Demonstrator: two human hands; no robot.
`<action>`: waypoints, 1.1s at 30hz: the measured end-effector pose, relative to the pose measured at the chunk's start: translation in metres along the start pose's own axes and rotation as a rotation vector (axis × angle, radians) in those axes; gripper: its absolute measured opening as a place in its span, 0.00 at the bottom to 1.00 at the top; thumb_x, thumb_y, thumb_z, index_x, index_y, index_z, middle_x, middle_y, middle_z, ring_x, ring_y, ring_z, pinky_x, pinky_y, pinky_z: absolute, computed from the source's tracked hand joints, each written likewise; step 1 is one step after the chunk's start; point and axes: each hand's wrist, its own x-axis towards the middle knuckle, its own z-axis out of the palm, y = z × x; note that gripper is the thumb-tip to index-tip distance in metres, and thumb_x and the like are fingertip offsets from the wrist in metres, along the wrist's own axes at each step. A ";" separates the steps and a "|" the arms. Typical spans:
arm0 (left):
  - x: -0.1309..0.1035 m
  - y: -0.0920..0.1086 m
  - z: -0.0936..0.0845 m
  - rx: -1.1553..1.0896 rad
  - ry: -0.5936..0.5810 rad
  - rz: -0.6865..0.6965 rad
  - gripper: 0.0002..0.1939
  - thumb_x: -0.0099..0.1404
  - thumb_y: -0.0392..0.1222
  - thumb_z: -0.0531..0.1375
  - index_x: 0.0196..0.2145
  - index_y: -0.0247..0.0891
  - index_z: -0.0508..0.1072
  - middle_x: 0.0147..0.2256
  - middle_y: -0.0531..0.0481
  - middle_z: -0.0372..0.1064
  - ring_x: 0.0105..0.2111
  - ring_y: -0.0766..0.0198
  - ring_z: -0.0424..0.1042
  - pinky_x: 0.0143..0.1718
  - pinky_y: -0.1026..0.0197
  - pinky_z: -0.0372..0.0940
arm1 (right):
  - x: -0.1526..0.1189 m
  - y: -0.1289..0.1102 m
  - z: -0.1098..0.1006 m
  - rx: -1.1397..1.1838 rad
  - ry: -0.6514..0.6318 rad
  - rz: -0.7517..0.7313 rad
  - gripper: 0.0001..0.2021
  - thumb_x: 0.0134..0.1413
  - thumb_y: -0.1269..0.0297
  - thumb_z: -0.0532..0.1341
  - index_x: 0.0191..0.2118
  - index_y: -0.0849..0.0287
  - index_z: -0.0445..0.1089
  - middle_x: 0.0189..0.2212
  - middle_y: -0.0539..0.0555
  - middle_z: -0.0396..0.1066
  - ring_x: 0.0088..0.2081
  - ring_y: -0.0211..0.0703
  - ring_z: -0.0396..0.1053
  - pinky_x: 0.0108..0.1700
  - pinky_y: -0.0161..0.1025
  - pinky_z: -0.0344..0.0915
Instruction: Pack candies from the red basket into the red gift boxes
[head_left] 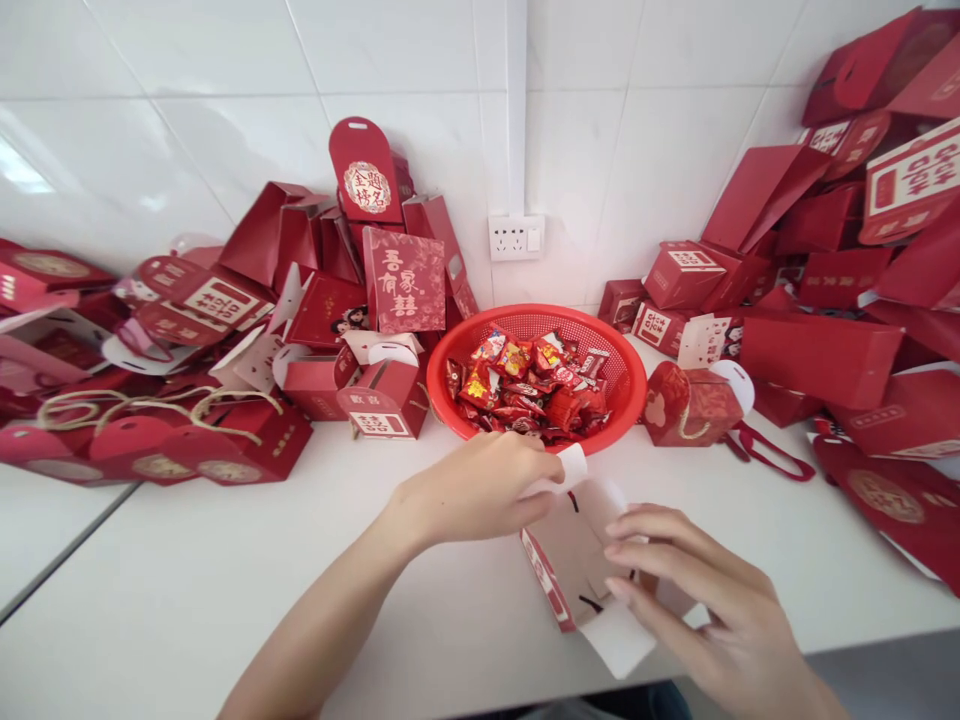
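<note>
A red paper gift box with a pale inside stands open on the table in front of me. Two dark ribbon or cord ends show on its inner faces. My left hand is closed on a white flap at the box's far left edge, the thumb and fingers pinching it. Over the right wall of the box bend the fingers of my right hand, slightly apart, gripping that side; the thumb is hidden. Another white flap points down towards me. Just behind the box sits a red plastic basket of wrapped candies.
Red gift boxes are piled on the left along the tiled wall, some with rope handles. More red boxes heap up on the right. A socket is on the wall behind the basket. The white table ends near me.
</note>
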 end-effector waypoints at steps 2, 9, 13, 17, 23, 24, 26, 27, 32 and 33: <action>-0.003 0.002 -0.003 -0.023 -0.051 -0.032 0.12 0.67 0.47 0.64 0.45 0.39 0.77 0.41 0.47 0.76 0.39 0.55 0.76 0.34 0.60 0.59 | -0.003 0.005 -0.005 -0.084 -0.028 -0.041 0.07 0.62 0.65 0.66 0.45 0.55 0.76 0.46 0.59 0.78 0.50 0.49 0.77 0.48 0.41 0.78; -0.017 0.003 -0.008 -0.118 -0.162 -0.090 0.30 0.52 0.59 0.73 0.48 0.43 0.74 0.43 0.50 0.75 0.40 0.54 0.75 0.33 0.61 0.59 | -0.023 0.025 -0.016 -0.296 -0.274 -0.034 0.37 0.50 0.41 0.70 0.62 0.53 0.69 0.64 0.63 0.68 0.60 0.64 0.71 0.49 0.54 0.79; -0.023 0.006 -0.010 -0.120 -0.205 -0.122 0.31 0.45 0.58 0.76 0.43 0.42 0.74 0.37 0.52 0.74 0.35 0.56 0.74 0.31 0.62 0.59 | -0.033 0.032 -0.011 -0.233 -0.365 0.000 0.43 0.43 0.36 0.71 0.63 0.53 0.69 0.66 0.64 0.65 0.62 0.65 0.69 0.52 0.54 0.78; -0.027 0.007 -0.011 -0.024 -0.260 -0.239 0.34 0.42 0.62 0.75 0.41 0.38 0.75 0.34 0.49 0.73 0.33 0.53 0.73 0.28 0.61 0.59 | -0.029 0.033 -0.003 -0.160 -0.399 0.000 0.42 0.44 0.34 0.70 0.61 0.54 0.71 0.66 0.64 0.65 0.62 0.62 0.69 0.53 0.50 0.77; -0.027 -0.002 -0.014 -0.023 -0.263 -0.317 0.36 0.41 0.65 0.73 0.43 0.39 0.76 0.32 0.50 0.72 0.32 0.54 0.72 0.26 0.63 0.58 | -0.020 0.036 0.016 -0.128 -0.286 -0.052 0.39 0.47 0.37 0.70 0.59 0.57 0.72 0.64 0.67 0.66 0.63 0.61 0.67 0.58 0.52 0.73; -0.027 -0.004 -0.014 -0.026 -0.253 -0.321 0.35 0.42 0.63 0.74 0.43 0.40 0.76 0.32 0.51 0.73 0.32 0.55 0.72 0.27 0.63 0.58 | -0.020 0.037 0.019 -0.138 -0.253 -0.063 0.38 0.48 0.38 0.70 0.59 0.58 0.72 0.64 0.67 0.67 0.63 0.61 0.67 0.58 0.53 0.72; -0.028 -0.009 -0.016 -0.040 -0.227 -0.325 0.32 0.43 0.60 0.74 0.42 0.40 0.76 0.34 0.50 0.74 0.34 0.55 0.73 0.29 0.63 0.59 | -0.019 0.037 0.028 -0.157 -0.184 -0.090 0.36 0.51 0.40 0.69 0.59 0.59 0.71 0.63 0.69 0.67 0.63 0.61 0.67 0.58 0.54 0.71; -0.029 -0.012 -0.017 -0.048 -0.213 -0.330 0.31 0.44 0.59 0.74 0.43 0.40 0.76 0.36 0.50 0.74 0.35 0.55 0.73 0.30 0.63 0.59 | -0.018 0.037 0.032 -0.162 -0.152 -0.107 0.34 0.53 0.41 0.69 0.58 0.60 0.71 0.63 0.70 0.67 0.63 0.62 0.67 0.58 0.55 0.71; -0.036 -0.025 -0.021 -0.082 -0.128 -0.410 0.24 0.52 0.56 0.71 0.43 0.41 0.78 0.41 0.47 0.76 0.40 0.53 0.75 0.35 0.62 0.62 | -0.010 0.036 0.051 -0.163 -0.056 -0.170 0.32 0.55 0.41 0.67 0.57 0.61 0.70 0.62 0.72 0.67 0.63 0.64 0.65 0.58 0.60 0.70; -0.037 -0.027 -0.023 -0.079 -0.101 -0.410 0.21 0.54 0.55 0.70 0.41 0.41 0.79 0.40 0.47 0.77 0.40 0.53 0.75 0.35 0.62 0.62 | -0.008 0.034 0.052 -0.158 -0.054 -0.178 0.32 0.55 0.41 0.67 0.56 0.61 0.70 0.61 0.72 0.68 0.63 0.63 0.66 0.58 0.60 0.70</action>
